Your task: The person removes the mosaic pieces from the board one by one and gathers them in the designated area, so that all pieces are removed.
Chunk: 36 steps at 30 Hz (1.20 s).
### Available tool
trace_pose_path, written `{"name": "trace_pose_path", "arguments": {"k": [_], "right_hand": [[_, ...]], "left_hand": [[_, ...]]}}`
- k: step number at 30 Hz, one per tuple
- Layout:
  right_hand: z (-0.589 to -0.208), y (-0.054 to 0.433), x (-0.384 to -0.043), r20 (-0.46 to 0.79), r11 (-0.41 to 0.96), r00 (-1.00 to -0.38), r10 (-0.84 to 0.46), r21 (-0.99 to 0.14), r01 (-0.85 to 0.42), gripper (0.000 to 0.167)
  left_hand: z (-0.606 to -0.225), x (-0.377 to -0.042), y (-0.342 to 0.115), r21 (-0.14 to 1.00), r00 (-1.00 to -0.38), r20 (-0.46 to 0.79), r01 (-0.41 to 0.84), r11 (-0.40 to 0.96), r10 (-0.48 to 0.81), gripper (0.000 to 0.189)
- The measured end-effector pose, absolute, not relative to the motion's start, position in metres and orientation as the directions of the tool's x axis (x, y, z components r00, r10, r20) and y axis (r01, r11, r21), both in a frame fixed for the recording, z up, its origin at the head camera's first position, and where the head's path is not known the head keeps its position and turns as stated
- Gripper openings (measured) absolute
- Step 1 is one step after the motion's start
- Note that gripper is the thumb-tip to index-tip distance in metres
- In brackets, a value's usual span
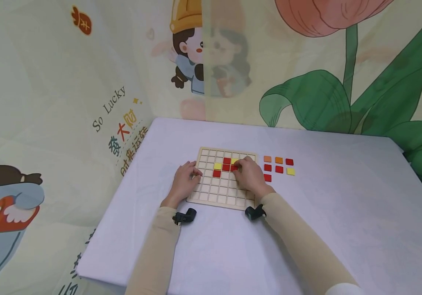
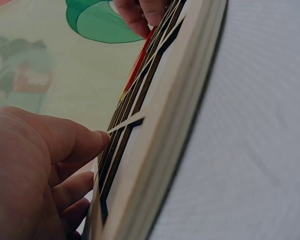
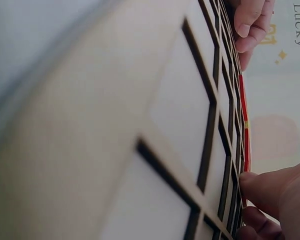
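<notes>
A light wooden grid board (image 1: 212, 190) lies on the table, with several red and yellow square tiles in its upper middle cells. At its left edge, my left hand (image 1: 184, 182) grips the rim, thumb on the top face and fingers along the side; the left wrist view shows this thumb (image 2: 87, 140) close up. My right hand (image 1: 250, 176) is over the board's right part and hides some cells. Its thumb and fingertips pinch a red tile (image 1: 234, 168), right of another red tile (image 1: 226, 167) and below a yellow tile (image 1: 234, 161).
Right of the board lie several loose tiles in loose rows, among them an orange tile (image 1: 267, 159), a yellow tile (image 1: 290, 171) and a red tile (image 1: 267, 178). A white cloth covers the table (image 1: 343, 205). Printed curtains (image 1: 307, 57) hang behind and at the left.
</notes>
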State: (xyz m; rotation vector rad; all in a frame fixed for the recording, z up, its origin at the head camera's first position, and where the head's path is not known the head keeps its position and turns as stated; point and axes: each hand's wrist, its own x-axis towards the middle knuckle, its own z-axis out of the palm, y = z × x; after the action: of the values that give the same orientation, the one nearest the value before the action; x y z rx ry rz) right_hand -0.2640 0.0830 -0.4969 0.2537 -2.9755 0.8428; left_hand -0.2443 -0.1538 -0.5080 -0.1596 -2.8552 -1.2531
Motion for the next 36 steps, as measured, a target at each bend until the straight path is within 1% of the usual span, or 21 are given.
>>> {"name": "trace_pose_path", "arguments": {"k": [4,10,13,21,27,31,36], "right_hand": [[-0.496,0.085,-0.267,0.056,0.826,-0.985,-0.162,-0.539,-0.166,0.029],[-0.498,0.086,-0.269,0.063,0.824,-0.982,-0.176,-0.537,-0.182,0.03],[-0.499,0.085,-0.268,0.065,0.826,-0.98,-0.188,-0.53,-0.193,0.034],[-0.502,0.087,-0.266,0.105,0.84,-0.971,-0.217,-0.486,-0.24,0.034],[-0.501,0.087,-0.265,0.104,0.859,-0.975,-0.197,-0.461,-0.223,0.041],[-0.5,0.09,-0.263,0.096,0.85,-0.978,-0.184,-0.485,-0.208,0.041],[-0.494,0.095,-0.256,0.113,0.805,-0.981,-0.16,-0.561,-0.196,0.037]], "left_hand": [[-0.509,-0.245,-0.152,0.732,-0.996,0.053,0.092,0.675,0.078,0.01],[-0.512,-0.246,-0.152,0.734,-0.996,0.055,0.091,0.673,0.075,0.01],[-0.513,-0.247,-0.152,0.734,-0.996,0.059,0.093,0.673,0.073,0.01],[-0.513,-0.246,-0.151,0.739,-0.996,0.06,0.093,0.667,0.073,0.009],[-0.513,-0.245,-0.152,0.744,-0.996,0.05,0.086,0.663,0.074,0.009],[-0.514,-0.246,-0.152,0.737,-0.996,0.048,0.087,0.67,0.077,0.01],[-0.514,-0.246,-0.153,0.735,-0.994,0.069,0.112,0.669,0.09,0.01]]}}
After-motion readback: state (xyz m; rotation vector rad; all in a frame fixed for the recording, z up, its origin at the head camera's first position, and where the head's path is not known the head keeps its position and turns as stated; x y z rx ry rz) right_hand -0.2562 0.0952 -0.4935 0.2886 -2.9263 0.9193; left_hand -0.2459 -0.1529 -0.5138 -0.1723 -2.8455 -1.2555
